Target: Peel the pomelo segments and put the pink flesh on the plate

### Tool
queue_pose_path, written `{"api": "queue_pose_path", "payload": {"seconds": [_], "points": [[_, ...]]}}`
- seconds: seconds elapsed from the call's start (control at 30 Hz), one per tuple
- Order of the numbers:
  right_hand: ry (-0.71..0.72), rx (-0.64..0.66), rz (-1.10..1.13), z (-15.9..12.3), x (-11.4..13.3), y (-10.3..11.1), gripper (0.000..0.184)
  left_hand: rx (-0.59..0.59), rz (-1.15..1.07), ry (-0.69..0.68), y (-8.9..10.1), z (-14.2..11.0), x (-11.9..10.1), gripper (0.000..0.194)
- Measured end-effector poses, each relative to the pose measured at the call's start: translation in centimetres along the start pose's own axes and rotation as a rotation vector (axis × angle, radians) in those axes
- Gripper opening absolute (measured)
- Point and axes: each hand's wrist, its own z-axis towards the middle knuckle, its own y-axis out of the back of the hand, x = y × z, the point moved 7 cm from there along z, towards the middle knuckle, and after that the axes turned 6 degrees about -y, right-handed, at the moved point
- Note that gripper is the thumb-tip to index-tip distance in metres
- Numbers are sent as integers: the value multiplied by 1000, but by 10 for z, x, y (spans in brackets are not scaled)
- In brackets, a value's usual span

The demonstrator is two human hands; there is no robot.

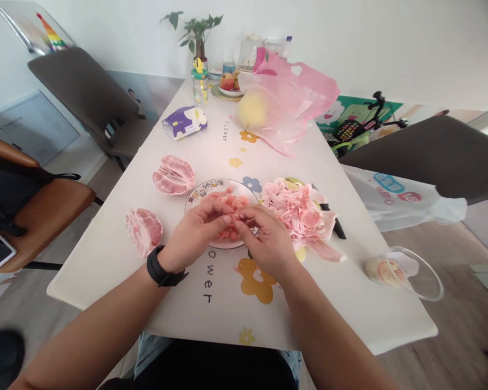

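My left hand (199, 230), with a black watch (161, 269) on its wrist, and my right hand (270, 241) meet fingertip to fingertip over a round plate (192, 201). Both are closed in a pinch on a small piece of pink pomelo flesh, mostly hidden by the fingers. Loose pomelo flesh (228, 199) lies on the plate under and behind them. Left of the plate are two large peeled pomelo chunks, one farther back (174, 176) and one nearer (144, 232). A heap of pomelo peel and membrane (295, 211) lies just right of my right hand.
A black knife handle (339, 226) sticks out beside the peel. A clear plastic container (404, 273) stands at the right edge. Farther back are a purple tissue pack (186, 122), a pink bag (287, 89) around a yellow fruit, a lidded cup (200, 86) and a fruit plate (230, 91).
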Motion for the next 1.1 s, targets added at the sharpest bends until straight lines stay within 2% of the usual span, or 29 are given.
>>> {"api": "queue_pose_path", "payload": {"seconds": [0.1,0.27,0.37,0.6,0.7,0.83,0.93,1.1], "points": [[-80,26,79,-1,-4,-1,6,61,41,35,-3,-1,0,18],[-224,144,301,-2,-16,-10,14,62,27,12,-6,-2,-3,18],[-239,131,260,-2,-20,-10,18,42,128,-34,-6,-2,-4,19],[-222,50,98,-2,-16,-6,17,-37,712,-385,-5,-8,-21,6],[-264,55,128,-2,-17,-8,13,-16,828,-472,-9,-10,-26,14],[-330,70,155,-2,-22,-8,13,12,877,-543,-15,-12,-28,18],[-378,68,227,-2,-25,-6,15,-28,908,-545,-12,-11,-28,17],[-385,-17,378,1,-29,-1,16,-149,884,-437,4,-5,-28,12]]}}
